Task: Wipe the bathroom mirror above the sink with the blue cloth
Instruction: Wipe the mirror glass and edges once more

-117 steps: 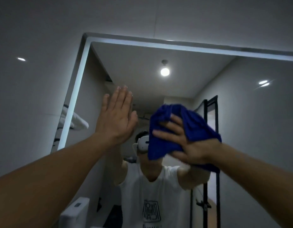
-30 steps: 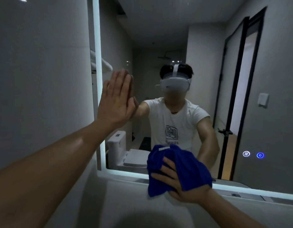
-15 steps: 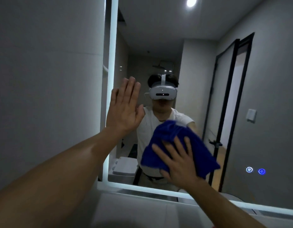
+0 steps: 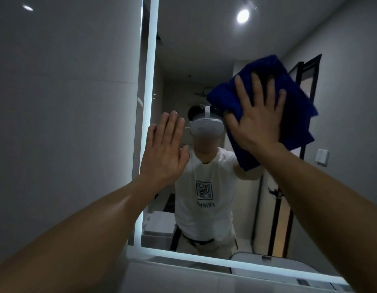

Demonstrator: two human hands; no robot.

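Grey wall (image 4: 67, 102) fills the left side, up to the lit edge of the mirror (image 4: 204, 60). Near that edge the left hand (image 4: 164, 153) lies flat on the mirror, fingers (image 4: 172, 127) straight and pressed together. Higher and to the right, the right hand (image 4: 257, 119) presses the bunched blue cloth (image 4: 293, 106) against the mirror with fingers spread across it. The cloth is blurred, its middle hidden behind the palm, and a fold hangs beside the wrist.

blue cloth (image 4: 297, 119): soft, nappy fabric | mirror (image 4: 204, 49): glossy glass | wall (image 4: 67, 123): smooth tile, slight sheen
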